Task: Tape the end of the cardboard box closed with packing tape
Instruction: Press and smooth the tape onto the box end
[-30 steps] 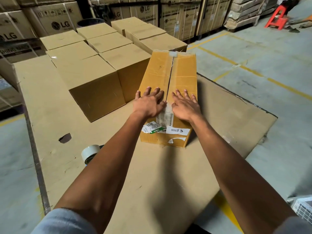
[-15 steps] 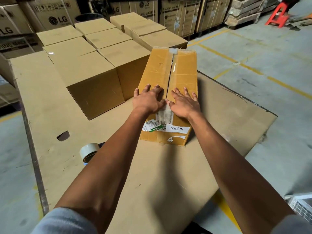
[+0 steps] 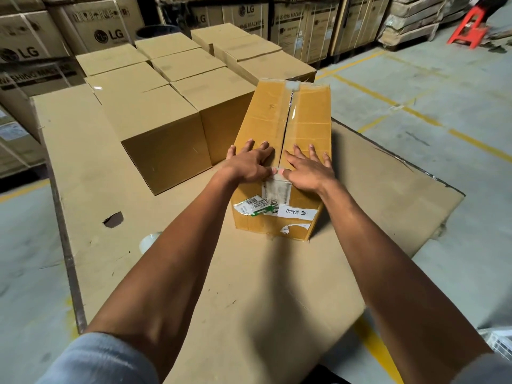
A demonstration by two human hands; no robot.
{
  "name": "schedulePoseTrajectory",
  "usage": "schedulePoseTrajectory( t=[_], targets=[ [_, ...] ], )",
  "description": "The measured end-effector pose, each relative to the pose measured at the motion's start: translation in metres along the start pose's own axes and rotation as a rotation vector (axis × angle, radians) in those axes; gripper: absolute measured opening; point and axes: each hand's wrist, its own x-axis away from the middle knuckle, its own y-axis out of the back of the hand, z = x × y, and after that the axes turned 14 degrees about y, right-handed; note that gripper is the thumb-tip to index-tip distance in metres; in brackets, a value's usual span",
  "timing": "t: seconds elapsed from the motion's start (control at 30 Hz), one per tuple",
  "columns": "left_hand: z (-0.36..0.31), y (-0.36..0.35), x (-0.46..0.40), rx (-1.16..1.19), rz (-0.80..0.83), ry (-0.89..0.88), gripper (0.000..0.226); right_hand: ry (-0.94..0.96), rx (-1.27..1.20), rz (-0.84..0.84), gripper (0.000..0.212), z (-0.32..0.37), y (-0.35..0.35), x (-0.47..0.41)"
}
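A warehouse floor of grey concrete with yellow lines, and on it a big flat cardboard sheet (image 3: 249,300) that serves as the work surface; stacks of printed appliance cartons (image 3: 91,26) line the back. The cardboard box (image 3: 285,126) lies on that sheet with its long axis running away from the person, the near end turned slightly toward the left arm, the far end pointing to the stacked cartons. Its top seam runs the same way, straight out between the two hands, and shiny tape (image 3: 291,112) covers it. The left hand (image 3: 249,164) lies flat on the left flap, fingers spread and pointing along the box; the right hand (image 3: 307,170) lies flat on the right flap, fingers fanned apart. The thumbs meet at the seam, just above a worn strip of old tape (image 3: 277,191) that folds down over the near end (the torn labels (image 3: 266,207) sit below it). Left of the left fingers stands a block of plain brown boxes (image 3: 166,120), the nearest one close beside the taped box. A tape roll (image 3: 148,241) peeks out from under the left forearm.
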Motion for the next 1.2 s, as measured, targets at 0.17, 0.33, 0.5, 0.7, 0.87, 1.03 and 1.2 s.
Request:
schedulePoseTrajectory(
  t=[0.17, 0.33, 0.5, 0.7, 0.87, 1.03, 1.2],
  targets=[
    [-0.015, -0.006, 0.009, 0.049, -0.166, 0.140, 0.076, -0.064, 0.093, -0.163, 0.064, 0.006, -0.015, -0.006],
    [-0.025, -0.017, 0.014, 0.060, -0.307, 0.231, 0.062, -0.160, 0.119, -0.306, 0.061, 0.020, -0.024, -0.008],
    [-0.017, -0.023, 0.018, -0.036, -0.336, 0.114, 0.060, -0.101, 0.146, -0.283, 0.058, 0.020, -0.023, -0.001],
    [-0.008, -0.043, 0.047, -0.117, -0.444, 0.000, 0.080, -0.048, 0.032, -0.349, 0.065, 0.003, -0.016, 0.013],
    [-0.003, -0.066, 0.060, -0.235, -0.475, -0.042, 0.086, -0.240, -0.062, -0.463, 0.065, 0.009, -0.024, 0.025],
    [0.023, -0.053, 0.060, -0.202, -0.438, -0.018, 0.078, -0.130, -0.078, -0.476, 0.048, 0.030, -0.032, 0.024],
    [0.043, -0.045, 0.072, -0.049, -0.505, 0.058, 0.078, 0.103, -0.037, -0.511, 0.042, 0.060, -0.055, 0.033]
  ],
)
